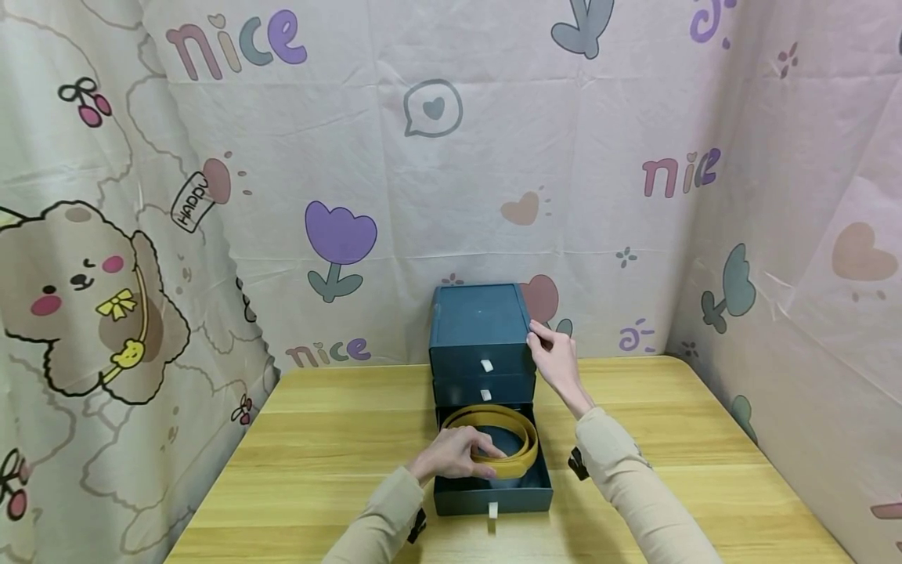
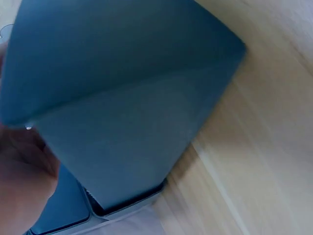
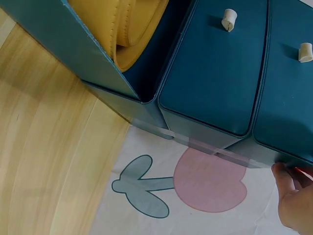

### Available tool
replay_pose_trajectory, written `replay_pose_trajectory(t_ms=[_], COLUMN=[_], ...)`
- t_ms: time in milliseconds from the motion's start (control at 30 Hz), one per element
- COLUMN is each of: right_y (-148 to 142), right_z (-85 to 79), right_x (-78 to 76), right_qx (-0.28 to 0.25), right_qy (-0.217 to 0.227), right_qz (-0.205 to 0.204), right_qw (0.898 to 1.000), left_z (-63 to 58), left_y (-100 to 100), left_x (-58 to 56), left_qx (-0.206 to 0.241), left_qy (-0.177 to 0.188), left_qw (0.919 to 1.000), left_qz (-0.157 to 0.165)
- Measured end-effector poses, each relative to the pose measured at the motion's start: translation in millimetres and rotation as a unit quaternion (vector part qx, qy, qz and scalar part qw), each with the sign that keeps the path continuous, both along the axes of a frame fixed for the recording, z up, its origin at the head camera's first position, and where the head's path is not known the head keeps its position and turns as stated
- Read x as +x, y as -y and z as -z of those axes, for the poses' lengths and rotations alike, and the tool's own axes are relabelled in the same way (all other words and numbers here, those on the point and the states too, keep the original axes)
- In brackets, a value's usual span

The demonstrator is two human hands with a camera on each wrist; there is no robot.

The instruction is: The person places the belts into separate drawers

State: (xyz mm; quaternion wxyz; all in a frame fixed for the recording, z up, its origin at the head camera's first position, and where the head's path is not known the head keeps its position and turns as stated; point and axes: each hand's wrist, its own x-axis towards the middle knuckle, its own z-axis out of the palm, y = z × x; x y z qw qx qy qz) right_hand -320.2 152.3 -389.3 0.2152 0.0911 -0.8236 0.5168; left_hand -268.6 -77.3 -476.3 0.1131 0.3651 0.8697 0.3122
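Note:
A coiled yellow belt (image 1: pixel 523 464) with stitched edges lies in the pulled-out bottom drawer (image 1: pixel 461 502) of a dark blue drawer box (image 1: pixel 479 317). My left hand (image 1: pixel 454 453) reaches into that drawer and pinches the near side of the coil between thumb and fingers. In the left wrist view the drawer wall (image 2: pixel 122 132) hides the belt and most of the fingers. My right hand (image 1: pixel 555 359) touches the upper right side of the box with its fingertips; the right wrist view shows this hand (image 3: pixel 296 205) against the box's side.
Two upper drawers are closed, each with a small white pull tab (image 1: pixel 486 365). The box stands at the back of a wooden table (image 1: pixel 338 446), against a printed cloth (image 1: pixel 437 196) that also hangs at both sides.

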Motion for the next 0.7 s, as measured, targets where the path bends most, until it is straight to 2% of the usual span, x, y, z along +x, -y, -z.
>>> replay_pose_trajectory(t_ms=[267,500,600,700], right_y=[0.4,0.4,0.1,0.0], right_z=[-1.1,-1.1,-0.7,0.0], right_x=[0.5,0.6,0.9,0.9], right_qx=[-0.002,-0.002,-0.002,-0.001], right_qy=[-0.006,-0.005,-0.004,-0.002], right_qz=[0.002,0.001,-0.001,-0.002], right_qw=[1.000,1.000,1.000,1.000], left_z=[5.1,11.2,12.5,14.8], left_y=[0.9,-0.5,-1.8,-3.3], left_x=[-3.6,-8.8,-8.5,-7.6], left_qx=[0.003,0.017,0.005,-0.015], left_qy=[0.029,0.058,0.049,0.024], left_qw=[0.9995,0.9982,0.9988,0.9995], left_qz=[-0.009,0.002,-0.003,-0.009])
